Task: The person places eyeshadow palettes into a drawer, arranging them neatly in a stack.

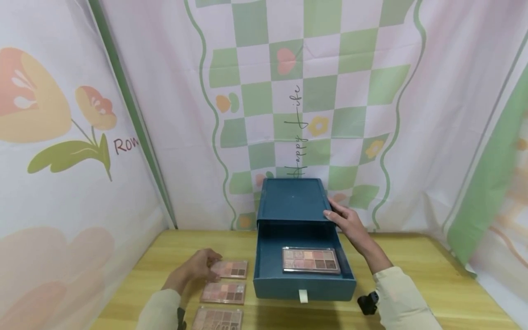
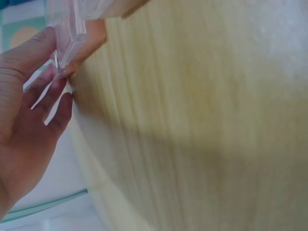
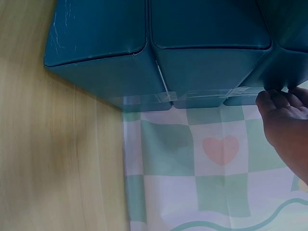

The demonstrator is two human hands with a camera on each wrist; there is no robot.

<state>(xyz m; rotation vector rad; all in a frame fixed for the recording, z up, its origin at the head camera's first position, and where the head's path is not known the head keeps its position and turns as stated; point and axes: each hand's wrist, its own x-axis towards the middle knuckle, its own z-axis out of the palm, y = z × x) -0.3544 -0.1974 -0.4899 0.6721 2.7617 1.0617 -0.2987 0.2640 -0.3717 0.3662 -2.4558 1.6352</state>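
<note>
Pinching the row's palette (image 1: 233, 270) nearest the desk's (image 1: 433, 261) back edge, left hand (image 1: 200, 265) hides one end; right hand (image 1: 349, 225) touches the box (image 1: 292, 201), fingertips partly hidden, can't tell its grip tbh.

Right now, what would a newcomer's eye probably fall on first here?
Probably the dark teal box, its drawer open with one makeup palette inside, before a green-checked backdrop. The right hand touches the box's right edge. Left of the box, the left hand pinches the farthest palette of three in a row.
</note>
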